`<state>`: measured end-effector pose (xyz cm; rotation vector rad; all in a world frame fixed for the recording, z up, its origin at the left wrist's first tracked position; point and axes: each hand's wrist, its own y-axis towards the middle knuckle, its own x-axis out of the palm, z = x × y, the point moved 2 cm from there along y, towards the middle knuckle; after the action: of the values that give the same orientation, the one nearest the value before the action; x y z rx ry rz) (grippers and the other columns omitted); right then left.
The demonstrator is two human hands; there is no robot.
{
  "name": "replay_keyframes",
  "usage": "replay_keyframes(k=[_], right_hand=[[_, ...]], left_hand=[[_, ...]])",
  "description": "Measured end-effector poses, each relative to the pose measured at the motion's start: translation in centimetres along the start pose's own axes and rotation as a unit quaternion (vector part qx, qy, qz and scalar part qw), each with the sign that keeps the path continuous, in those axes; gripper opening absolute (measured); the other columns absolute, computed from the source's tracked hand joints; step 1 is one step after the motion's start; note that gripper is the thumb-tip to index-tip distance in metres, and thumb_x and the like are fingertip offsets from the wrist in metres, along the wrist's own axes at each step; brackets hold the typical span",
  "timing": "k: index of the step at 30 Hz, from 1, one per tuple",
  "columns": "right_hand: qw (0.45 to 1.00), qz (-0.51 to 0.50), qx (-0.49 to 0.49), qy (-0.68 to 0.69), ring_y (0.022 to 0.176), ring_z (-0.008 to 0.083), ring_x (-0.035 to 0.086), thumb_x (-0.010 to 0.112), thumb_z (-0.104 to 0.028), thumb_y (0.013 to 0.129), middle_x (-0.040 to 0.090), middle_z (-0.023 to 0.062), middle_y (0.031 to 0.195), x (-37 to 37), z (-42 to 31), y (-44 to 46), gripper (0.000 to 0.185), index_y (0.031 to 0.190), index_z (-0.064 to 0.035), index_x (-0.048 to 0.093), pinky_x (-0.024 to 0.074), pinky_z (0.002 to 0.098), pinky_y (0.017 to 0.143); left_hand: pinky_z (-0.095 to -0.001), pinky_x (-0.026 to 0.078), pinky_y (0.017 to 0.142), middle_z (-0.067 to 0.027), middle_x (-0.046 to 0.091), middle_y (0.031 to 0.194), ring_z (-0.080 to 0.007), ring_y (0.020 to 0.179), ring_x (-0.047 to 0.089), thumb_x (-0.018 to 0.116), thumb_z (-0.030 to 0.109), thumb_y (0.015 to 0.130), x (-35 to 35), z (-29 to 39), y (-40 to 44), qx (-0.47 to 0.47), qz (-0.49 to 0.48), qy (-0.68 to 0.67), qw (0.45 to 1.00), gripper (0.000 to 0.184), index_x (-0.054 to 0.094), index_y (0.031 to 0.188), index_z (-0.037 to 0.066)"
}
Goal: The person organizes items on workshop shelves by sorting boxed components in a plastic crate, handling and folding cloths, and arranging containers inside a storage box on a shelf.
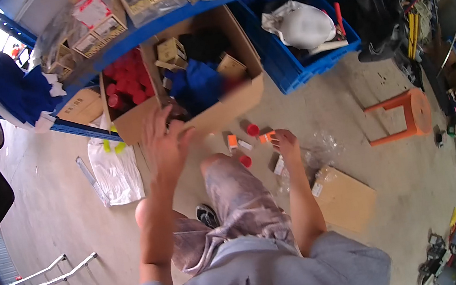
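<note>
My left hand (164,139) is at the front edge of an open cardboard box (234,105), its fingers apart and slightly blurred. Inside the box lie blue cloth (196,83), dark items and small cartons. Beside it, a narrower box holds several red round items (129,80). My right hand (286,143) has its fingers closed at a small orange box (267,137) low over the floor. Near it on the floor are another orange box (232,142), a small white box (245,144) and two red round pieces (252,129).
A blue crate (300,74) stands right of the boxes, under a blue-edged shelf (164,18). An orange stool (415,111) is at the right. Flat cardboard (344,199) and clear plastic lie near my right arm; a white bag (117,172) and a metal ladder (62,271) are left.
</note>
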<state>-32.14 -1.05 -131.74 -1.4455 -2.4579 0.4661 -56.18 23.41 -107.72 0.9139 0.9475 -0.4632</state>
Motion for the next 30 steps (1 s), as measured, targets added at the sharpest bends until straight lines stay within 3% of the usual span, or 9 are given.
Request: replay_keyframes(k=[3, 5, 8, 15, 19, 22, 24, 25, 30], right_hand=[[0.996, -0.013, 0.066, -0.060, 0.092, 0.0257, 0.074, 0.064, -0.027, 0.099, 0.076, 0.0145, 0.108, -0.3, 4.9, 3.4, 0.031, 0.120, -0.0045, 0.068, 0.0583, 0.0364, 0.080], [0.921, 0.009, -0.015, -0.388, 0.094, 0.0392, 0.073, 0.070, -0.032, 0.092, 0.075, 0.0228, 0.108, 0.1, 8.6, 5.8, 0.042, 0.121, -0.0035, 0.067, 0.0582, 0.0460, 0.085], [0.900, -0.058, -0.043, -0.431, 0.099, 0.0475, 0.069, 0.070, -0.033, 0.087, 0.072, 0.0275, 0.108, 2.0, 15.6, 8.9, 0.047, 0.124, -0.0044, 0.065, 0.0558, 0.0534, 0.090], [0.767, -0.201, -0.054, -0.607, 0.122, 0.0500, 0.059, 0.067, -0.020, 0.084, 0.043, 0.0292, 0.150, 7.0, 18.8, 11.5, 0.047, 0.129, -0.0066, 0.062, 0.0531, 0.0541, 0.101], [0.713, -0.222, -0.147, -0.648, 0.122, 0.0516, 0.058, 0.067, -0.019, 0.085, 0.044, 0.0289, 0.150, 9.0, 22.5, 16.0, 0.054, 0.137, -0.0076, 0.059, 0.0520, 0.0545, 0.103], [0.740, -0.211, -0.049, -0.637, 0.126, 0.0473, 0.057, 0.065, -0.016, 0.085, 0.056, 0.0282, 0.140, 9.0, 26.6, 18.0, 0.041, 0.125, -0.0057, 0.066, 0.0510, 0.0542, 0.105], [0.795, -0.170, -0.001, -0.583, 0.125, 0.0482, 0.058, 0.067, -0.017, 0.088, 0.049, 0.0294, 0.147, 8.1, 28.1, 18.3, 0.059, 0.145, -0.0091, 0.054, 0.0511, 0.0546, 0.103], [0.804, -0.119, -0.146, -0.564, 0.121, 0.0455, 0.062, 0.067, -0.014, 0.090, 0.058, 0.0288, 0.137, 8.6, 26.4, 16.7, 0.049, 0.137, -0.0055, 0.060, 0.0533, 0.0512, 0.099], [0.952, 0.065, -0.210, -0.211, 0.091, 0.0304, 0.070, 0.063, -0.016, 0.096, 0.070, 0.0170, 0.097, 8.6, 3.3, 3.0, 0.022, 0.110, -0.0006, 0.068, 0.0574, 0.0402, 0.077]], left_hand=[[-0.0530, 0.041, 0.109, -0.0078, 0.061, 0.136, -0.0386, 0.131, 0.052, 0.082, 0.025, 0.082, -0.6, 0.9, 0.4, 0.011, 0.017, 0.016, 1.000, 0.025, 0.071, 0.097, 0.008], [-0.0525, 0.043, 0.106, -0.0070, 0.063, 0.131, -0.0374, 0.129, 0.054, 0.082, 0.025, 0.082, -0.9, 1.4, 0.7, 0.011, 0.023, 0.020, 0.999, 0.025, 0.071, 0.097, 0.008], [-0.0502, 0.047, 0.101, -0.0060, 0.063, 0.130, -0.0352, 0.125, 0.056, 0.082, 0.026, 0.082, -0.7, 1.7, 1.4, -0.011, 0.022, 0.027, 0.999, 0.025, 0.071, 0.097, 0.008], [-0.0472, 0.052, 0.096, -0.0084, 0.063, 0.132, -0.0369, 0.122, 0.058, 0.083, 0.020, 0.081, 0.9, 1.4, 3.8, -0.031, 0.026, 0.060, 0.997, 0.024, 0.070, 0.095, 0.006], [-0.0478, 0.052, 0.099, -0.0089, 0.060, 0.137, -0.0381, 0.126, 0.056, 0.087, 0.016, 0.076, 2.3, 0.1, 1.0, -0.022, 0.014, 0.042, 0.999, 0.024, 0.068, 0.090, 0.007], [-0.0465, 0.051, 0.100, -0.0087, 0.058, 0.139, -0.0389, 0.128, 0.053, 0.089, 0.015, 0.074, 3.6, 0.4, -0.6, -0.040, 0.014, 0.036, 0.998, 0.026, 0.069, 0.088, 0.007], [-0.0458, 0.052, 0.100, -0.0077, 0.058, 0.139, -0.0387, 0.128, 0.052, 0.090, 0.015, 0.072, 4.0, 0.1, -0.6, -0.053, 0.013, 0.027, 0.998, 0.028, 0.068, 0.088, 0.008], [-0.0455, 0.052, 0.099, -0.0071, 0.058, 0.136, -0.0381, 0.128, 0.052, 0.090, 0.015, 0.071, 3.9, 0.0, -0.7, -0.050, 0.017, 0.026, 0.998, 0.028, 0.069, 0.088, 0.008], [-0.0462, 0.052, 0.097, -0.0054, 0.061, 0.122, -0.0370, 0.128, 0.051, 0.091, 0.018, 0.071, 4.1, -0.7, -1.3, -0.042, 0.028, 0.004, 0.999, 0.029, 0.069, 0.089, 0.010]])
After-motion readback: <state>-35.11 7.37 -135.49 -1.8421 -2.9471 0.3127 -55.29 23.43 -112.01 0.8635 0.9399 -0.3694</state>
